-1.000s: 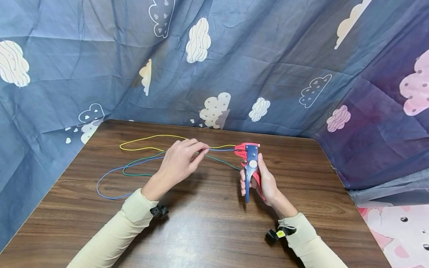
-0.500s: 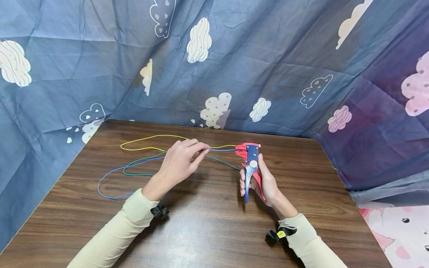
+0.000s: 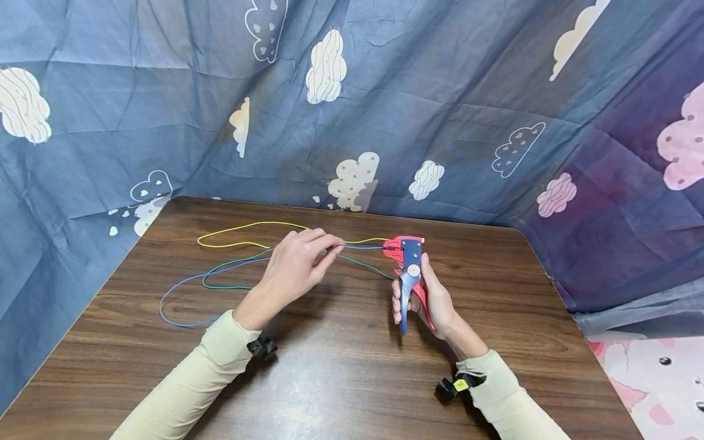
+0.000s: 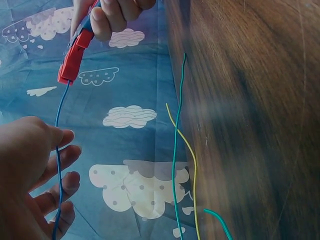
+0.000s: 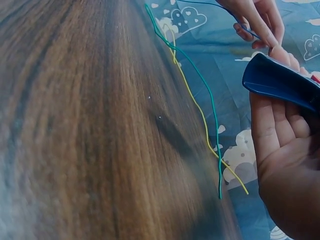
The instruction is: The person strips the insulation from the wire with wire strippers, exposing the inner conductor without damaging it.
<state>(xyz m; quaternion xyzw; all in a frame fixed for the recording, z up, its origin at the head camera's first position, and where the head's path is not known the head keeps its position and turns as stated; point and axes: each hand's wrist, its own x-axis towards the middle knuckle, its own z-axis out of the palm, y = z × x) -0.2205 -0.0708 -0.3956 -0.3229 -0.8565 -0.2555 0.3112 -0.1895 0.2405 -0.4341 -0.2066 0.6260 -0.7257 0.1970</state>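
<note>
Pinches blue wire (image 3: 363, 247) w/ L grip (image 3: 299, 263), thumb vs. fingers; clasps red/blue wire stripper (image 3: 411, 253) by its handles w/ R grip (image 3: 437, 299), above counter (image 3: 352, 348); runs blue wire from L grip into stripper's red nose; has rest of same wire looped on counter nr L sleeve (image 3: 181, 382); has yellow wire (image 4: 195, 185) & green wire (image 4: 174, 170) lying on counter, passing behind L grip in head view, crossing in both wrist views.
</note>
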